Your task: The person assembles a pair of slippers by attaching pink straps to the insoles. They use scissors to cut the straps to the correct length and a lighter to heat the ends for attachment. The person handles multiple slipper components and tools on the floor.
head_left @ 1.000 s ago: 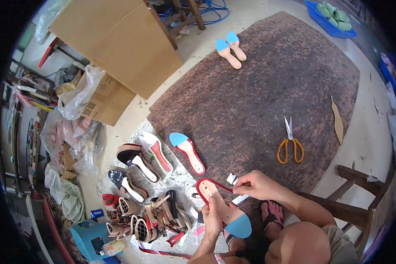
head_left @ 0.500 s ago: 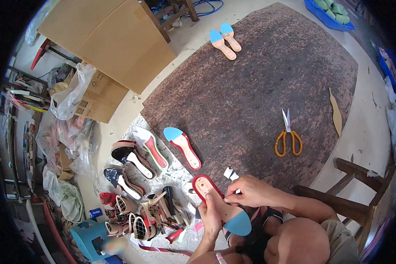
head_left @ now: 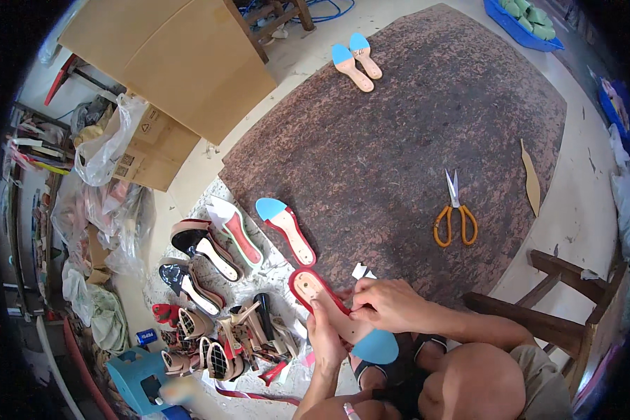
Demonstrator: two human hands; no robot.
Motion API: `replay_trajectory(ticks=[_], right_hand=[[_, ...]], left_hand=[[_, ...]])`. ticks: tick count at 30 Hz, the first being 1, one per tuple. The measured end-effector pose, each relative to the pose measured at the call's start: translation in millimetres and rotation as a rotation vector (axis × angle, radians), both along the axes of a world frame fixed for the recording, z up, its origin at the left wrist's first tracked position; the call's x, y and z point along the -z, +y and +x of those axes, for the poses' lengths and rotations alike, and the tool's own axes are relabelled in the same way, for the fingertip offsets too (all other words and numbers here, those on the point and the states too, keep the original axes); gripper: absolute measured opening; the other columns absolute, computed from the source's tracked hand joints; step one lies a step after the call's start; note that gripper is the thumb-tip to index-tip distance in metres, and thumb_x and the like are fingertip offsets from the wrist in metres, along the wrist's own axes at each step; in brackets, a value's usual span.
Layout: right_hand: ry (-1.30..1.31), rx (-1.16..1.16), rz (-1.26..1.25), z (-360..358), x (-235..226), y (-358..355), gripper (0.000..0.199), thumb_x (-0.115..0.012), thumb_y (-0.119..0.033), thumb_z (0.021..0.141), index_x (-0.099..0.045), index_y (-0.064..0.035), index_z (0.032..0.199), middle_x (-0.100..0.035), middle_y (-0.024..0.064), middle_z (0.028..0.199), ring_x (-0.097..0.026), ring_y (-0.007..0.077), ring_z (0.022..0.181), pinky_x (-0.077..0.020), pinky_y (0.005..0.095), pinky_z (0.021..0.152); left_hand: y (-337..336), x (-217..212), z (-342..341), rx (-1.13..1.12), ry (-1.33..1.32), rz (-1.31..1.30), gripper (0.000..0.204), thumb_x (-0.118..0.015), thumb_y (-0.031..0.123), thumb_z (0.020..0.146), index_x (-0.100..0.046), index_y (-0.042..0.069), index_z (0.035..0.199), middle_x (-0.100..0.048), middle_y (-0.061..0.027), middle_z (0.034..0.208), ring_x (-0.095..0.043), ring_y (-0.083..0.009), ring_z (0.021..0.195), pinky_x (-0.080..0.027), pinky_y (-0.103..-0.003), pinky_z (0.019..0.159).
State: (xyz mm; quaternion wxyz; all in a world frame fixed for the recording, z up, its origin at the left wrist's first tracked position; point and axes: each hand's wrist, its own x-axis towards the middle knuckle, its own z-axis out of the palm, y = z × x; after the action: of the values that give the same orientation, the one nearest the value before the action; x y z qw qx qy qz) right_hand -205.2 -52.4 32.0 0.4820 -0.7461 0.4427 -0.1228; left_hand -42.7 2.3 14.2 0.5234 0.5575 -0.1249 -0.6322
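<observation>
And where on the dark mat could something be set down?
The dark mat is bare between the far insole pair, the scissors and the loose red-edged insole; a narrower patch separates scissors from tan strip. Crowded: lower left, where shoes cluster beside the left hand.

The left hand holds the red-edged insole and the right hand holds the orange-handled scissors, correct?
Not quite: the right hand isn't holding the orange-handled scissors; the head view shows them lying on the dark mat. The left hand does hold the red-edged insole.
</observation>
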Motion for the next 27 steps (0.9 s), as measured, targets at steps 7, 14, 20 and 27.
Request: replay_trajectory(ticks=[7,14,20,27], right_hand=[[0.126,-0.150,-0.022,5,4,3,0.019,-0.059,-0.024,0.088,-0.066,-0.0066,0.093,-0.065,0.0093,0.096,-0.066,0.0326,0.086,-0.0497,0.0477,0.072],[-0.039,0.062,-0.034,-4,15,5,0.018,-0.057,-0.019,0.088,-0.062,-0.0032,0.095,-0.066,0.0155,0.092,-0.065,0.0368,0.086,-0.0496,0.0496,0.073],[-0.065,0.049,0.048,-3,2,-8,0.019,-0.060,-0.020,0.087,-0.063,-0.0032,0.097,-0.067,0.0162,0.095,-0.067,0.0356,0.087,-0.0519,0.0477,0.074],[-0.103,0.029,-0.029,-2,4,-8,0.026,-0.063,-0.025,0.089,-0.064,-0.0020,0.101,-0.069,0.0160,0.099,-0.068,0.0342,0.087,-0.0532,0.0444,0.074]], left_hand=[[-1,11,9,0.021,-0.163,0.078,0.030,-0.052,0.031,0.102,-0.061,0.003,0.102,-0.066,-0.0049,0.087,-0.063,-0.0133,0.070,-0.052,-0.027,0.060],[-6,11,20,0.326,-0.135,0.013,0.029,-0.065,0.017,0.093,-0.064,-0.004,0.112,-0.067,-0.0075,0.095,-0.062,-0.0116,0.079,-0.052,-0.027,0.069],[-14,-7,31,0.348,0.341,0.178,0.047,-0.070,0.018,0.086,-0.056,-0.004,0.126,-0.066,-0.0152,0.114,-0.067,-0.0242,0.099,-0.055,-0.036,0.086],[-17,-13,14,0.312,0.091,0.092,0.032,-0.057,0.013,0.097,-0.059,-0.003,0.125,-0.066,-0.0148,0.117,-0.066,-0.0233,0.104,-0.054,-0.038,0.092]])
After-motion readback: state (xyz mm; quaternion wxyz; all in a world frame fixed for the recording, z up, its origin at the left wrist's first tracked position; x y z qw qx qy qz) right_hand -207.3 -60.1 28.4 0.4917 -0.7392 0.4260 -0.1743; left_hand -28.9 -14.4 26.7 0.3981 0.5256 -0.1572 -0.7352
